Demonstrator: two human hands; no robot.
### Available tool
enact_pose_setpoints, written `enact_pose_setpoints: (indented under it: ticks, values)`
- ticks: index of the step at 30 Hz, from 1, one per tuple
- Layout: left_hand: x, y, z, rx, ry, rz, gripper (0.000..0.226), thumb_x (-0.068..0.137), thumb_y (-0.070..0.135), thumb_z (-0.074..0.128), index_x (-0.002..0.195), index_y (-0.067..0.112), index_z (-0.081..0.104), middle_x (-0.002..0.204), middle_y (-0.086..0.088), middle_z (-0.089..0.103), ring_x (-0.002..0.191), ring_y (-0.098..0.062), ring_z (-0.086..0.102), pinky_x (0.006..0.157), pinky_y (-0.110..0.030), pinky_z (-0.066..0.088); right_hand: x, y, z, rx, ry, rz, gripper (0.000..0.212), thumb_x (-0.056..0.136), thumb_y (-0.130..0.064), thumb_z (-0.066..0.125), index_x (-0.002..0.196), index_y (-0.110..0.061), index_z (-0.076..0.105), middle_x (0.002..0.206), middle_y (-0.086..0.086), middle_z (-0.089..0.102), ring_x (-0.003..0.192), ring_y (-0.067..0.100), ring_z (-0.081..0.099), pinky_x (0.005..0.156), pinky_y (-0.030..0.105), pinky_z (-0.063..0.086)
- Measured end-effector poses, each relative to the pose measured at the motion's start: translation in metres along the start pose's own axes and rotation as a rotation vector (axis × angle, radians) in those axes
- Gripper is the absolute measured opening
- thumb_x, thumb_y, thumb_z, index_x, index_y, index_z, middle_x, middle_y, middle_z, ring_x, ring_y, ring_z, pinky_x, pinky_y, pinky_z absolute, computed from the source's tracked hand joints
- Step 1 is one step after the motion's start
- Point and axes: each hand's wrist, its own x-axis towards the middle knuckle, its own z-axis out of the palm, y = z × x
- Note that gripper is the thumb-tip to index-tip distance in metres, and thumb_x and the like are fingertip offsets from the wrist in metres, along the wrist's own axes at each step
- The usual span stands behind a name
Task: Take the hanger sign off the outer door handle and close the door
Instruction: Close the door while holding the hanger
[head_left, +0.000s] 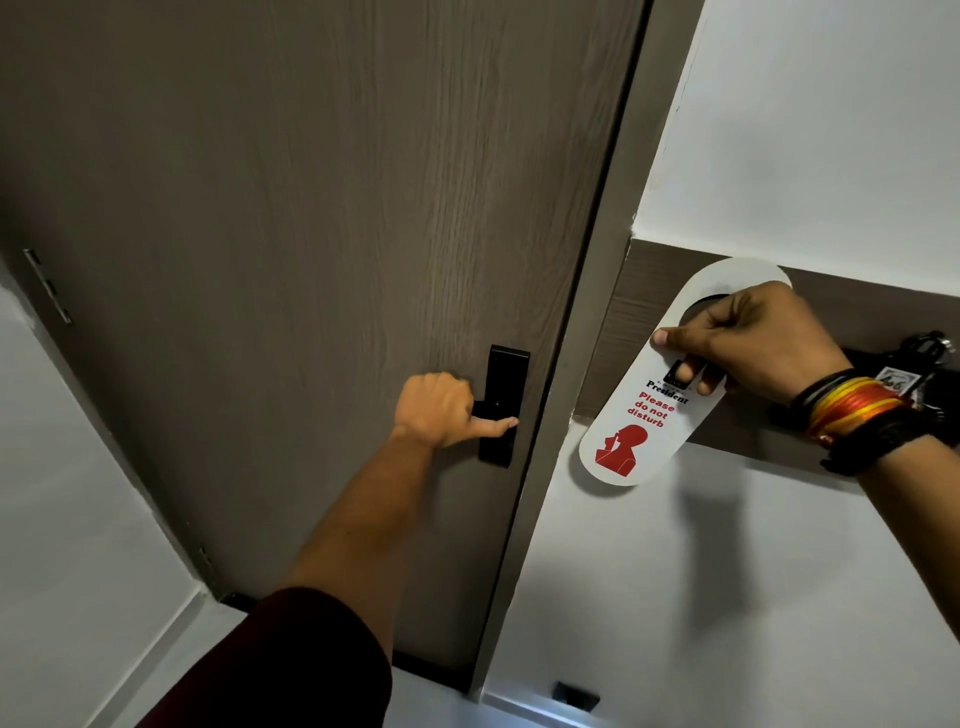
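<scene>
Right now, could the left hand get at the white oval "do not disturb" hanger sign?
Probably not: the left hand is closed on the black door handle, and the white oval hanger sign sits across the frame, gripped by the right hand.

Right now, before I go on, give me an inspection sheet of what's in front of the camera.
Surface: wooden door, appears shut against its frame.
Job's things: hanger sign, off any handle, held beside the door; black lock plate with its handle under the left hand.
Clutter: dark items on the wall panel behind the right wrist, unclear.
Hands: left hand gripping the handle; right hand pinching the sign.
Cables: nothing seen.
Surroundings: white wall, hinges at left.
</scene>
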Motion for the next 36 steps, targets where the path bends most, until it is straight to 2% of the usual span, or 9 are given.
enact_pose_setpoints:
  ticks: [5,8,12,16,21,24,29,32,36]
  values:
    - [-0.001,0.003,-0.016,0.087,-0.096,0.053,0.087,0.070,0.100,0.021,0.041,0.019,0.035,0.042,0.004,0.035,0.040,-0.011,0.031,0.052,-0.027,0.028,-0.004,-0.007,0.001,-0.052,0.026,0.032,0.030,0.084,-0.034,0.084,0.071,-0.008,0.080,0.062,0.005,0.079,0.045,0.012,0.069,0.045,0.025,0.052]
    - [-0.009,0.009,-0.030,0.087,-0.131,0.036,0.084,0.080,0.095,0.024,0.050,0.019,0.044,0.049,0.002,0.047,0.046,-0.014,0.043,0.055,-0.029,0.034,-0.006,-0.011,0.001,-0.074,0.019,0.046,0.029,0.086,-0.032,0.083,0.071,-0.007,0.080,0.061,0.005,0.079,0.043,0.010,0.069,0.041,0.021,0.049]
    - [-0.031,0.033,-0.050,-0.142,0.110,-0.026,0.054,0.105,0.059,0.040,0.107,0.010,0.064,0.103,-0.012,0.070,0.096,-0.030,0.064,0.079,-0.041,0.052,-0.012,-0.014,0.001,-0.108,0.037,0.039,0.031,0.089,-0.030,0.081,0.071,-0.005,0.079,0.063,0.006,0.079,0.043,0.006,0.068,0.042,0.022,0.049]
    - [-0.045,0.074,-0.079,-0.545,0.191,0.066,0.030,0.111,0.035,0.041,0.117,0.015,0.063,0.113,-0.005,0.069,0.103,-0.020,0.064,0.088,-0.043,0.059,-0.015,-0.019,0.006,-0.152,0.027,0.032,0.030,0.092,-0.032,0.078,0.070,-0.011,0.077,0.064,0.003,0.079,0.050,0.008,0.070,0.048,0.025,0.052]
    - [-0.053,0.114,-0.104,-1.077,-0.144,0.070,0.028,0.107,0.045,0.051,0.117,0.024,0.068,0.109,0.002,0.080,0.094,-0.012,0.078,0.087,-0.045,0.067,-0.029,-0.028,0.013,-0.178,0.028,-0.030,0.031,0.093,-0.035,0.076,0.070,-0.016,0.077,0.061,-0.001,0.078,0.054,0.011,0.074,0.046,0.022,0.050]
    - [-0.052,0.121,-0.108,-1.243,-0.193,0.027,0.024,0.105,0.038,0.058,0.111,0.019,0.072,0.104,-0.003,0.083,0.090,-0.017,0.081,0.086,-0.047,0.067,-0.046,-0.028,0.009,-0.159,0.062,-0.078,0.031,0.094,-0.033,0.076,0.070,-0.012,0.078,0.061,0.001,0.078,0.056,0.015,0.075,0.048,0.021,0.049]
    - [-0.056,0.130,-0.110,-1.438,-0.300,0.043,0.018,0.107,0.027,0.058,0.104,0.019,0.073,0.092,0.007,0.082,0.081,-0.006,0.079,0.064,-0.018,0.062,-0.105,0.011,-0.004,0.373,0.271,-0.089,0.017,0.097,-0.019,0.072,0.083,-0.012,0.077,0.062,0.006,0.076,0.043,0.013,0.063,0.040,0.019,0.048]
    - [-0.057,0.140,-0.107,-1.470,-0.396,0.022,0.023,0.107,0.025,0.057,0.112,0.011,0.073,0.094,0.002,0.081,0.079,-0.005,0.078,0.064,-0.021,0.063,-0.137,0.052,-0.011,0.429,0.315,0.067,0.014,0.098,-0.019,0.071,0.089,-0.010,0.077,0.077,0.014,0.079,0.050,0.017,0.067,0.041,0.023,0.051]
    - [-0.066,0.172,-0.101,-1.504,-0.564,0.073,0.019,0.107,0.023,0.058,0.109,0.015,0.075,0.085,0.009,0.083,0.077,-0.003,0.078,0.058,-0.019,0.060,-0.163,0.096,-0.014,0.467,0.167,0.275,0.015,0.098,-0.015,0.071,0.106,-0.004,0.076,0.100,0.010,0.080,0.065,0.018,0.072,0.049,0.028,0.058]
